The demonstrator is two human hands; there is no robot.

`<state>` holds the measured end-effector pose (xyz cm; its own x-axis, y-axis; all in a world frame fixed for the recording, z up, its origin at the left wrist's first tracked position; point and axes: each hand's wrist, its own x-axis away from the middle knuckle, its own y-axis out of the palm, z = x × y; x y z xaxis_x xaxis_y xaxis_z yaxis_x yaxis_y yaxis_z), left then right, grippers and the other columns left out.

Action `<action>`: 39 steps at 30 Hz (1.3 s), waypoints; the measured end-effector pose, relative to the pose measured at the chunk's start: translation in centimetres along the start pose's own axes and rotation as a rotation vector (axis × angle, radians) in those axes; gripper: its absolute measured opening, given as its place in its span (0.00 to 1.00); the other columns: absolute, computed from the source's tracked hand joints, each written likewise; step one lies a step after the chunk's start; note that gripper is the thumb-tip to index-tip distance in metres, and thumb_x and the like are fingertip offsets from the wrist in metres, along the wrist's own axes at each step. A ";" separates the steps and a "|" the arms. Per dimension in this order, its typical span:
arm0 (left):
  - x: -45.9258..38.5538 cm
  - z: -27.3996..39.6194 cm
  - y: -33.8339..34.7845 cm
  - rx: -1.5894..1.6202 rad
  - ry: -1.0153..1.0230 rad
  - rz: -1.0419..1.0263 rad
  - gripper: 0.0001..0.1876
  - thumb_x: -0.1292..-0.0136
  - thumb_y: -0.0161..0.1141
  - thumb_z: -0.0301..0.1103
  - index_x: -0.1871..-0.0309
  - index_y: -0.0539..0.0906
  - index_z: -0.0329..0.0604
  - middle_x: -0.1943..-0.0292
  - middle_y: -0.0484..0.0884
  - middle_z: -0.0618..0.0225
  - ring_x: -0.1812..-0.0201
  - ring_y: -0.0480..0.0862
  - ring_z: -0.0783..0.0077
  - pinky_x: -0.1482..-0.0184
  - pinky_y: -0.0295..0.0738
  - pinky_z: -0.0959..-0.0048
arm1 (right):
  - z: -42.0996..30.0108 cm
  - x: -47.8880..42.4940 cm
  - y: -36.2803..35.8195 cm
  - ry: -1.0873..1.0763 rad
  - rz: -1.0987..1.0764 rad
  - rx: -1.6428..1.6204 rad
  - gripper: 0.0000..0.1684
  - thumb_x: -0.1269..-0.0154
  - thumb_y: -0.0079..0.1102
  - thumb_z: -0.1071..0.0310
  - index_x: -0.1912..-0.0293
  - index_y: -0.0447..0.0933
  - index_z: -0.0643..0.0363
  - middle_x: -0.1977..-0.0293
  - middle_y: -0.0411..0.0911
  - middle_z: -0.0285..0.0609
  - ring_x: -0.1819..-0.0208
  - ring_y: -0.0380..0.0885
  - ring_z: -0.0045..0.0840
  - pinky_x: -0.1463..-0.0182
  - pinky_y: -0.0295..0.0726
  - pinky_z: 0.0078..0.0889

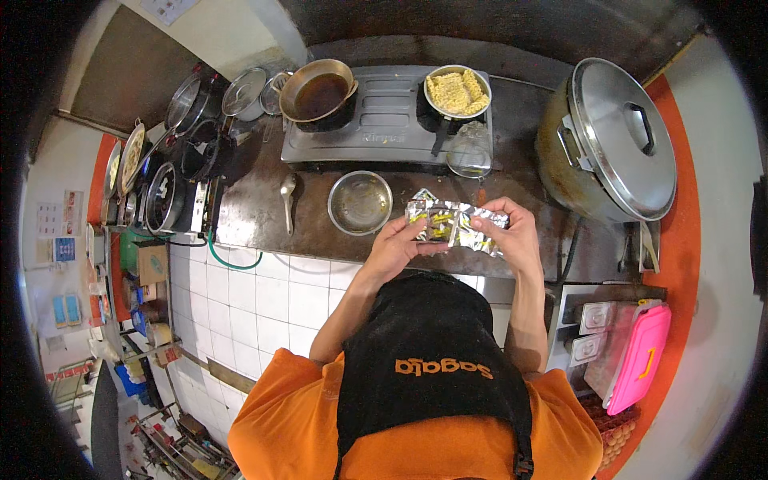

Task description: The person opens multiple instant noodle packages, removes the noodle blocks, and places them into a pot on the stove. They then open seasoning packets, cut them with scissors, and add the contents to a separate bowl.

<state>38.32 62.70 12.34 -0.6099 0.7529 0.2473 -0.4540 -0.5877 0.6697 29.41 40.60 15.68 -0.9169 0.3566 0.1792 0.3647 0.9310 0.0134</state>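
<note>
Between both hands I hold a strip of silver foil seasoning sachets point(443, 224) above the front edge of the dark counter. My left hand point(401, 243) pinches its left end, thumb on top. At the right end, my right hand point(510, 231) grips the foil with thumb and fingers. Just beyond the left end shows another small packet point(425, 195), partly hidden by the strip. Left of my hands sits a round metal bowl point(360, 203) with yellowish residue inside. A wire-mesh strainer point(470, 157) lies beyond my right hand, against the stove's front.
A Rinnai two-burner stove point(384, 114) carries a wok of dark liquid point(323, 93) and a pan of dry noodle blocks point(457, 91). At right stands a large lidded pot point(621, 141). A metal spoon point(288, 201) lies left of the bowl; several pans point(165, 195) crowd the far left.
</note>
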 end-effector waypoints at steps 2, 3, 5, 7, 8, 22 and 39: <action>0.0 -0.4 -0.2 0.057 0.038 0.001 0.20 0.18 0.45 0.39 0.34 0.75 0.36 0.42 0.83 0.56 0.44 0.86 0.60 0.46 0.87 0.51 | 0.3 0.5 -0.2 -0.007 -0.021 -0.028 0.11 0.36 0.74 0.67 0.58 0.84 0.63 0.69 0.83 0.32 0.66 0.77 0.12 0.60 0.75 0.18; 0.1 -0.4 0.0 0.008 0.028 0.029 0.20 0.18 0.45 0.40 0.35 0.76 0.35 0.43 0.84 0.57 0.45 0.86 0.61 0.46 0.87 0.52 | 0.2 0.8 -0.1 -0.002 -0.032 -0.004 0.11 0.34 0.73 0.66 0.59 0.84 0.64 0.68 0.83 0.32 0.65 0.77 0.11 0.60 0.75 0.18; 0.4 -0.4 0.4 -0.088 0.009 0.086 0.21 0.18 0.46 0.41 0.35 0.77 0.35 0.44 0.85 0.58 0.46 0.86 0.63 0.46 0.87 0.53 | -0.3 1.1 0.2 0.007 -0.058 0.045 0.11 0.32 0.71 0.65 0.60 0.84 0.65 0.68 0.83 0.32 0.65 0.76 0.11 0.59 0.75 0.18; 0.5 -0.9 1.0 -0.108 0.111 0.127 0.20 0.18 0.48 0.41 0.36 0.77 0.35 0.46 0.85 0.61 0.47 0.87 0.65 0.47 0.88 0.56 | -0.9 1.3 0.6 -0.025 -0.082 -0.031 0.12 0.28 0.67 0.64 0.56 0.83 0.64 0.65 0.84 0.32 0.62 0.76 0.12 0.56 0.74 0.17; 0.7 -1.0 1.1 -0.104 0.150 0.154 0.20 0.18 0.48 0.41 0.36 0.77 0.35 0.46 0.85 0.61 0.47 0.87 0.66 0.47 0.88 0.56 | -1.5 1.6 0.8 -0.033 -0.094 -0.055 0.12 0.28 0.67 0.64 0.55 0.83 0.64 0.65 0.84 0.32 0.61 0.77 0.12 0.55 0.74 0.17; 2.7 -1.9 2.7 -0.460 0.314 0.167 0.18 0.21 0.55 0.38 0.40 0.79 0.33 0.47 0.83 0.67 0.48 0.81 0.80 0.47 0.81 0.76 | -4.7 2.4 6.6 -0.156 -0.110 0.376 0.17 0.28 0.62 0.67 0.42 0.77 0.58 0.64 0.88 0.51 0.67 0.89 0.35 0.64 0.84 0.35; 8.5 0.3 -4.1 -1.324 0.271 0.143 0.11 0.38 0.72 0.29 0.52 0.89 0.43 0.61 0.90 0.59 0.59 0.90 0.62 0.56 0.84 0.69 | 3.6 2.9 7.7 -0.314 -0.521 0.632 0.10 0.30 0.63 0.62 0.60 0.83 0.59 0.67 0.83 0.49 0.61 0.82 0.49 0.57 0.79 0.47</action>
<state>35.17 71.53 11.91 -0.7420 0.6703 0.0099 -0.5609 -0.6127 -0.5568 28.95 49.13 12.79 -0.9780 -0.2076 0.0222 -0.1858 0.8171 -0.5457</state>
